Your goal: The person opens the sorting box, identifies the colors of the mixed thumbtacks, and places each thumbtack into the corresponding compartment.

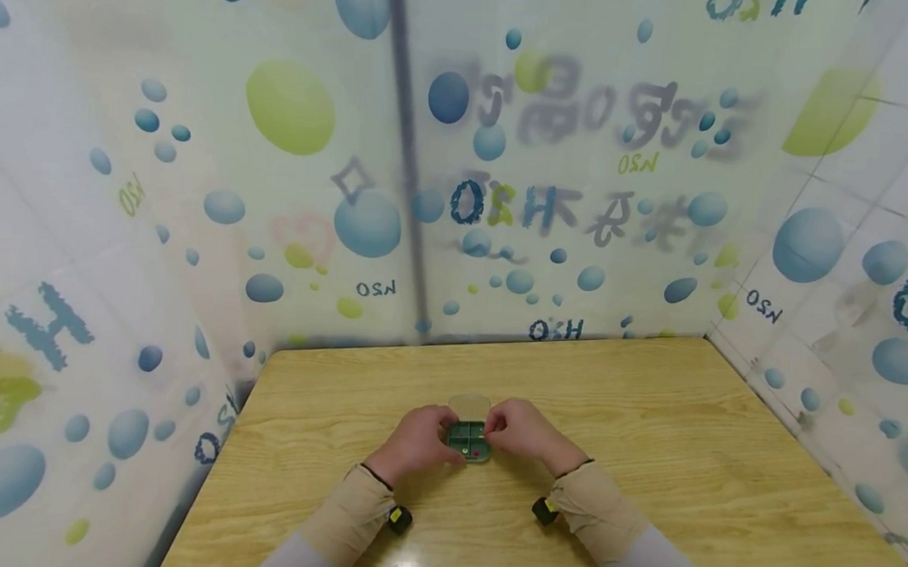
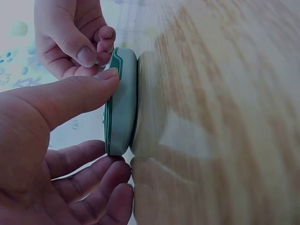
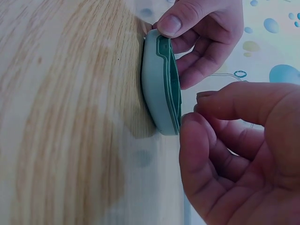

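Note:
A small green pill box (image 1: 468, 442) with divided compartments lies on the table, its clear lid (image 1: 470, 407) raised at the far side. In its near compartments are a red pill (image 1: 475, 454) and a pale pill (image 1: 465, 452). My left hand (image 1: 421, 438) grips the box's left side, thumb at the near edge and fingers round the far side. My right hand (image 1: 525, 432) is at the right rim, thumb and forefinger brought together in a pinch. Whether something tiny sits between those fingertips is hidden. In the left wrist view the box's pale side (image 2: 124, 103) shows edge-on.
The box stands on a wood-grain table (image 1: 330, 396). Printed curtains with bubbles (image 1: 368, 222) hang behind the table and along both sides. Each wrist carries a small black camera, one on the left (image 1: 400, 519) and one on the right (image 1: 544, 511).

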Demonstrator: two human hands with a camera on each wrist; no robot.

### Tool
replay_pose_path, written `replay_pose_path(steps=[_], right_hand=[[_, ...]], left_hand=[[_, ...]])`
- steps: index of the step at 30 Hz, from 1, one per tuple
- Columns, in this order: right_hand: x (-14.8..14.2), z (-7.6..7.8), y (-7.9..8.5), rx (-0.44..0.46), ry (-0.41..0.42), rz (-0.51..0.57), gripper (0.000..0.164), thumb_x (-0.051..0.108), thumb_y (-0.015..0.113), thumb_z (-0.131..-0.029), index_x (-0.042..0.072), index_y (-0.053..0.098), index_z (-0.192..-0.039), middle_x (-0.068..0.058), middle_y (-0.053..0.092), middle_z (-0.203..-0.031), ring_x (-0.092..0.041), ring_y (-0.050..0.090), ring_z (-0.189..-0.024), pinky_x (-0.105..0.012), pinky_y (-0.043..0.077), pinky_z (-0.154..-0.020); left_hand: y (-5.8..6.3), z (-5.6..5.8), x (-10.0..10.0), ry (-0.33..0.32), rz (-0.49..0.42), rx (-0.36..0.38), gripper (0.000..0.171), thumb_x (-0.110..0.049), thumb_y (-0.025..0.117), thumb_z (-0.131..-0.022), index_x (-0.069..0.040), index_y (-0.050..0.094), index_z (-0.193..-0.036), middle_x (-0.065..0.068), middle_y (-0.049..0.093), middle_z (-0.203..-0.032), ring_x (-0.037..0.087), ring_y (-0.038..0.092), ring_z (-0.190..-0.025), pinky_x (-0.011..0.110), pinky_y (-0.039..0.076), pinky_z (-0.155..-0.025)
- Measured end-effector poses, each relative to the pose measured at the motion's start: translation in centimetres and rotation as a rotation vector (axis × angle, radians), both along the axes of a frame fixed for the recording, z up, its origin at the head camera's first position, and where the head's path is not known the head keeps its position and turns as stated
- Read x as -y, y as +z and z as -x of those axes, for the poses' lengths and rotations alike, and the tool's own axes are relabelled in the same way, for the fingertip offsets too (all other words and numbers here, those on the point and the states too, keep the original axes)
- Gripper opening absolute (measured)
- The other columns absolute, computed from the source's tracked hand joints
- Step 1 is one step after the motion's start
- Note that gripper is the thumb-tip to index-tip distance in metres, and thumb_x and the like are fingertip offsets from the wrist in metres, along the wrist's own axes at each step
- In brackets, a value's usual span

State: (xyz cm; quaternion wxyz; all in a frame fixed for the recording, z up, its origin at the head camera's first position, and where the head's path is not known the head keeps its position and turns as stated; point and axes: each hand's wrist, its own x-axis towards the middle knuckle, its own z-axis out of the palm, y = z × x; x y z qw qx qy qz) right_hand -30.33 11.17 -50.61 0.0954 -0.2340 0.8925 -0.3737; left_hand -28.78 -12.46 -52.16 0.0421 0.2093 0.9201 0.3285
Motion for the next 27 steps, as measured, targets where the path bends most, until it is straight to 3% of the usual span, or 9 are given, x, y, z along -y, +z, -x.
replay_pose_path(steps=[11,27], right_hand=[[-0.1,0.3,-0.7,0.027,-0.032,-0.008,0.012,0.011,0.075,-0.091,0.011,0.072,-0.080,0.004,0.063,-0.069,-0.009,0.055,-0.059,-0.025,0.047,-0.055],[-0.1,0.2,-1.1,0.060,-0.053,0.012,0.014,0.010,0.074,-0.092,0.010,0.072,-0.078,0.006,0.060,-0.064,-0.009,0.055,-0.056,-0.024,0.046,-0.056]], left_hand=[[0.2,-0.1,-0.1,-0.006,0.031,-0.018,0.049,-0.029,0.097,-0.078,-0.010,0.075,-0.117,0.000,0.074,-0.102,0.010,0.061,-0.083,0.031,0.053,-0.077],[0.4,-0.6,-0.2,-0.005,0.027,-0.041,0.052,-0.026,0.097,-0.077,-0.005,0.074,-0.119,0.006,0.075,-0.105,0.015,0.066,-0.089,0.036,0.055,-0.080]])
